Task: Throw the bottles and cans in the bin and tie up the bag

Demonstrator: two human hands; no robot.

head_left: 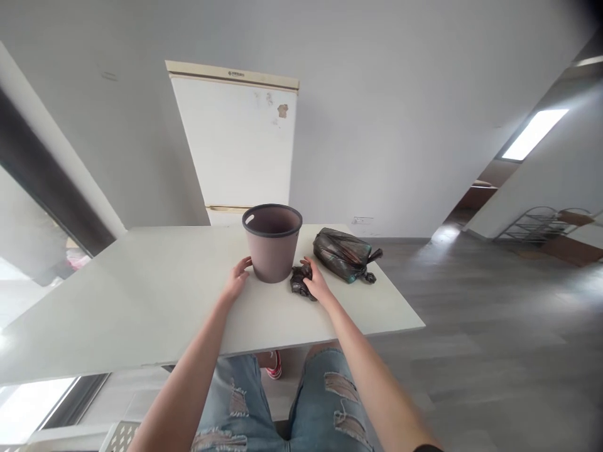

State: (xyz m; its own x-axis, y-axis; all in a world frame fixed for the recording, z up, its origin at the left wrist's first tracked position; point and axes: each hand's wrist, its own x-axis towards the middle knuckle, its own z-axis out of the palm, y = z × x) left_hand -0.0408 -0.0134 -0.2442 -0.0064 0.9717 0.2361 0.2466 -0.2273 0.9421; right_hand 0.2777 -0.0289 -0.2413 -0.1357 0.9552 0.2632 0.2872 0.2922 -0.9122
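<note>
A mauve trash can (pixel 273 256) with a dark rim stands upright on the white table (pixel 179 295). My left hand (pixel 237 278) is beside its lower left side, fingers apart and holding nothing; whether the fingertips touch the can I cannot tell. On the other side, my right hand (pixel 315 280) has its fingers around a small crumpled black plastic bag (pixel 298 282), which lies on the table close to the can's base. Farther right rests a larger, filled black plastic bag (pixel 342 254) with knotted ends.
Behind the table a white refrigerator (pixel 240 138) stands against the grey wall. The table's front edge (pixel 292 345) runs just above my knees. To the right spreads a grey wood-look floor (pixel 452 351), with a metal rack (pixel 532 226) farther off.
</note>
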